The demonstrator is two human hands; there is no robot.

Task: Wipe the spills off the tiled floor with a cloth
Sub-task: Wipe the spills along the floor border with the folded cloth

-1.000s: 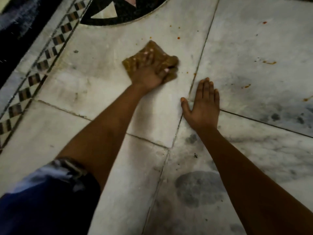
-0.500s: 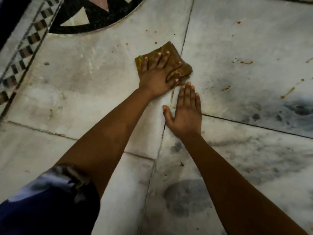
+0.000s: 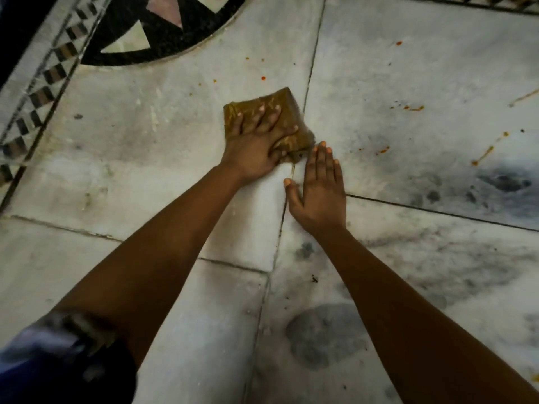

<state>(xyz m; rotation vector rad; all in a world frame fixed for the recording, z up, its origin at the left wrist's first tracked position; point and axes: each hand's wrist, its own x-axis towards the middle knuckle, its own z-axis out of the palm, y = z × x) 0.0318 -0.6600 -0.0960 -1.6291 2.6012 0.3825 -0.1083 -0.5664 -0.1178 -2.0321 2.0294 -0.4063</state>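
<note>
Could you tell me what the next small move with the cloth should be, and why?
Probably slide the cloth up the tile: the left hand presses it flat, and orange spots lie just beyond it, unwiped. The right hand rests flat on the floor.

An indoor room, likely a home or hall: pale marble floor tiles (image 3: pixel 151 147) with dark grout lines, a black inlaid medallion (image 3: pixel 163 39) and a checkered border strip (image 3: pixel 43 83) show it.
</note>
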